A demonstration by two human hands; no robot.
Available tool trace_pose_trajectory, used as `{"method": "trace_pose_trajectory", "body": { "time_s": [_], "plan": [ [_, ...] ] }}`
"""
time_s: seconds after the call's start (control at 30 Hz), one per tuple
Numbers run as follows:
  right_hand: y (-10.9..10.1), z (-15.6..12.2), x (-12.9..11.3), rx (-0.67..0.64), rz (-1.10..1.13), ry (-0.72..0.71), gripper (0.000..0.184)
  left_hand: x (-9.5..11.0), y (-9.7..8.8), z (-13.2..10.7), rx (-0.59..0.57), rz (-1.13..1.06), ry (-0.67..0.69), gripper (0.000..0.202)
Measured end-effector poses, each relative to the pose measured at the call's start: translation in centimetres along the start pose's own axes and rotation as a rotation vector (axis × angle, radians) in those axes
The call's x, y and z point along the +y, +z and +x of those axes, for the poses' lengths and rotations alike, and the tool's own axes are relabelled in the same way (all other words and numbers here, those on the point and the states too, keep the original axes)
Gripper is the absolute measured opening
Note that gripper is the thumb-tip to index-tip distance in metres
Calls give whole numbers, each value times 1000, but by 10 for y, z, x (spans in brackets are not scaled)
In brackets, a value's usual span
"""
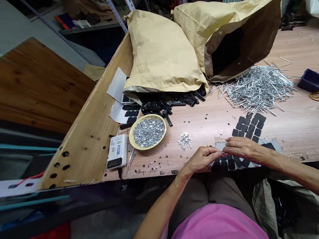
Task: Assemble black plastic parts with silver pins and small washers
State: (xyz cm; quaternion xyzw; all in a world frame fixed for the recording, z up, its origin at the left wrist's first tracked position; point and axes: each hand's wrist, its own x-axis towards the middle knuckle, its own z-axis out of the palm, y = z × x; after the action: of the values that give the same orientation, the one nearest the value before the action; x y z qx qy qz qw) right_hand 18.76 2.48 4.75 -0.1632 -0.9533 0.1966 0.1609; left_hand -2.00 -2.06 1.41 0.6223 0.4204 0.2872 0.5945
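My left hand and my right hand meet at the table's front edge, fingertips almost touching. Both are closed in a pinch. A tiny bit of something shows between the fingertips, too small to name. Beneath and around my right hand lie black rounded pads on a grey backing sheet. More black pads are set in rows just beyond it. Left of my hands is a small heap of silvery washer-like pieces. Farther left stands a yellow bowl filled with small metal pieces.
A pile of thin metal rods lies at the back right, beside a dark blue tray. Two large paper sacks stand behind, one spilling black plastic parts. A white power bank sits by the wooden side board.
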Motion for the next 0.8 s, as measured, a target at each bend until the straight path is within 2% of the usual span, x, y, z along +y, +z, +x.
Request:
{"method": "trace_pose_trajectory", "body": {
  "time_s": [0.17, 0.3, 0.43, 0.57, 0.67, 0.8],
  "plan": [
    [7, -2, -2, 87, 59, 95, 30, -8, 2, 1, 133, 236, 225, 29],
    [7, -3, -4, 104, -67, 58, 28, -14, 5, 1, 206, 548, 400, 32],
    [7, -2, -5, 91, -161, 81, 33, -17, 6, 0, 276, 834, 492, 34],
    [10, 2, -5, 62, -28, 144, 41, -17, 4, -1, 322, 1027, 586, 32],
    [14, 6, -7, 48, 168, 251, 51, -16, 1, -1, 342, 1103, 655, 28],
    [22, 11, -15, 63, 342, 556, 61, -13, 2, 0, 375, 1020, 645, 29]
  ]
}}
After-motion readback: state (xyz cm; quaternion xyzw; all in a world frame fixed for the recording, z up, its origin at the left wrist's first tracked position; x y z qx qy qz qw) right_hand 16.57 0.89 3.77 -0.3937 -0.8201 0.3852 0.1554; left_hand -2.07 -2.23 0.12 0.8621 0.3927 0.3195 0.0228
